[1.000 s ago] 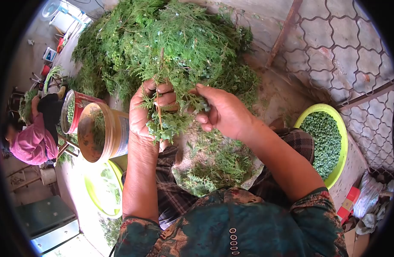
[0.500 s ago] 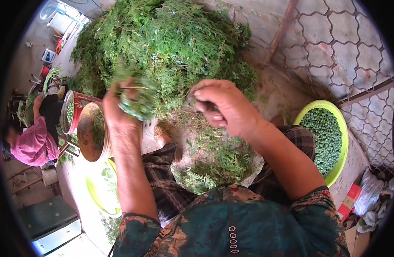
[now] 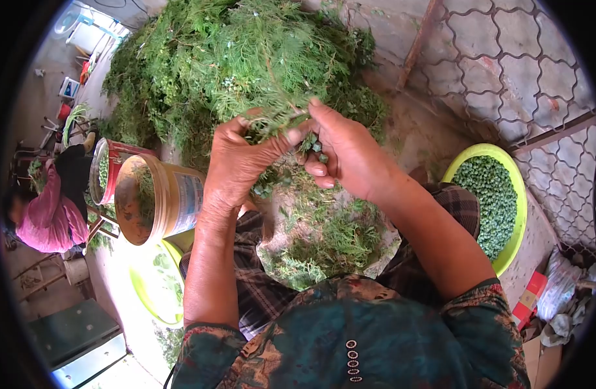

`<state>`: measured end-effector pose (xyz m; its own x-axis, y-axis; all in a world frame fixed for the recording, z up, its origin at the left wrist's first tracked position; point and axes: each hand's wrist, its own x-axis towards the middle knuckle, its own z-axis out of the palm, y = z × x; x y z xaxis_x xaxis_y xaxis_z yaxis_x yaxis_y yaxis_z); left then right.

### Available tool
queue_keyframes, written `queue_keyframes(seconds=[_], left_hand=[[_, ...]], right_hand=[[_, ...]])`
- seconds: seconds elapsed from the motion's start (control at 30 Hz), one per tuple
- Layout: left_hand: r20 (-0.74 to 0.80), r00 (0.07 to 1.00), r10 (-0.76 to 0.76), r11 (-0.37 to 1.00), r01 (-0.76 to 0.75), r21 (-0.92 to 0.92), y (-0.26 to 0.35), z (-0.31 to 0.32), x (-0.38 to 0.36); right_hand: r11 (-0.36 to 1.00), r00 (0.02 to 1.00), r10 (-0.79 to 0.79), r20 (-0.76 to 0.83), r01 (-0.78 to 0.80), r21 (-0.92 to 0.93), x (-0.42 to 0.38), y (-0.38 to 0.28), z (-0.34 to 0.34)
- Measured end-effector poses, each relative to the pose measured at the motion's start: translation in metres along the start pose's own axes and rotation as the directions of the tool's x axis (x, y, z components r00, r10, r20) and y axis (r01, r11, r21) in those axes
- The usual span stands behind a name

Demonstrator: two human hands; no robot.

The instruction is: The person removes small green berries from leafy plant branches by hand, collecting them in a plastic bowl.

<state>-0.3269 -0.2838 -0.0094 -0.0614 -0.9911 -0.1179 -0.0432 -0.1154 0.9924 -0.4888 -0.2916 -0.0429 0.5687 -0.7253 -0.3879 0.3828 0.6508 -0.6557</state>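
A leafy green sprig (image 3: pixel 275 121) with bluish-green berries is held between my two hands, in front of the large pile of green branches (image 3: pixel 201 71). My left hand (image 3: pixel 236 159) has its fingers closed round the sprig, and part of it hangs below the palm. Touching the sprig's stem, the fingers of my right hand (image 3: pixel 340 146) are curled, with a few berries (image 3: pixel 315 150) showing among them. On the right stands a yellow-green basin (image 3: pixel 522 214) holding many green berries (image 3: pixel 486 201).
A tan bucket (image 3: pixel 171 201) and a red bucket (image 3: pixel 110 172) stand left, near a bright yellow-green basin (image 3: pixel 139 275). Another person in a pink top (image 3: pixel 51 220) sits at far left. Loose clippings (image 3: pixel 330 246) lie below my hands. A wire grille (image 3: pixel 505 71) is upper right.
My left hand has moved right and slightly down with the sprig, and my right hand now meets it. Berries now show among my right fingers.
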Motion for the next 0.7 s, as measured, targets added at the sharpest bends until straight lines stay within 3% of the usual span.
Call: queue_keyframes(seconds=[0.1, 0.13, 0.17, 0.27, 0.37, 0.43, 0.53, 0.57, 0.67, 0.7], left_hand=[[0.178, 0.984, 0.014, 0.996, -0.030, 0.089, -0.003, 0.006, -0.002], [0.180, 0.984, 0.011, 0.996, -0.027, 0.089, -0.007, 0.007, -0.001], [0.146, 0.989, 0.015, 0.992, -0.033, 0.120, -0.010, 0.008, 0.000], [0.102, 0.995, 0.011, 0.991, -0.025, 0.134, -0.014, 0.011, 0.000], [0.036, 0.999, -0.029, 0.999, 0.027, 0.043, -0.016, 0.012, 0.001], [-0.026, 0.987, -0.156, 0.974, 0.149, -0.173, -0.017, 0.008, 0.002], [-0.123, 0.968, -0.217, 0.961, 0.190, -0.202, -0.014, 0.012, 0.001], [-0.124, 0.968, -0.218, 0.961, 0.190, -0.201, -0.012, 0.011, 0.001], [-0.137, 0.976, -0.171, 0.969, 0.142, -0.201, -0.013, 0.009, 0.002], [-0.228, 0.958, -0.176, 0.967, 0.125, -0.221, -0.016, 0.004, 0.006]], right_hand=[[0.998, 0.998, -0.059, -0.012, 0.059, -0.016, -0.006, -0.003, 0.007], [0.999, 0.995, -0.032, -0.095, 0.030, -0.031, -0.007, -0.005, 0.011], [0.999, 0.984, -0.007, -0.178, 0.000, -0.044, -0.008, -0.005, 0.013], [1.000, 0.992, 0.001, -0.125, -0.005, -0.028, -0.004, -0.003, 0.008], [0.997, 0.993, -0.078, -0.090, 0.079, 0.006, -0.005, -0.001, 0.006], [0.993, 0.992, -0.113, -0.049, 0.112, -0.018, -0.006, -0.003, 0.003], [0.978, 0.985, -0.172, -0.011, 0.170, -0.118, -0.001, -0.001, 0.003], [0.962, 0.980, -0.198, -0.014, 0.192, -0.195, 0.000, -0.001, 0.003], [0.974, 0.983, -0.184, 0.014, 0.184, -0.134, -0.003, -0.004, 0.003], [0.974, 0.983, -0.182, 0.017, 0.183, -0.134, -0.004, -0.006, 0.001]])
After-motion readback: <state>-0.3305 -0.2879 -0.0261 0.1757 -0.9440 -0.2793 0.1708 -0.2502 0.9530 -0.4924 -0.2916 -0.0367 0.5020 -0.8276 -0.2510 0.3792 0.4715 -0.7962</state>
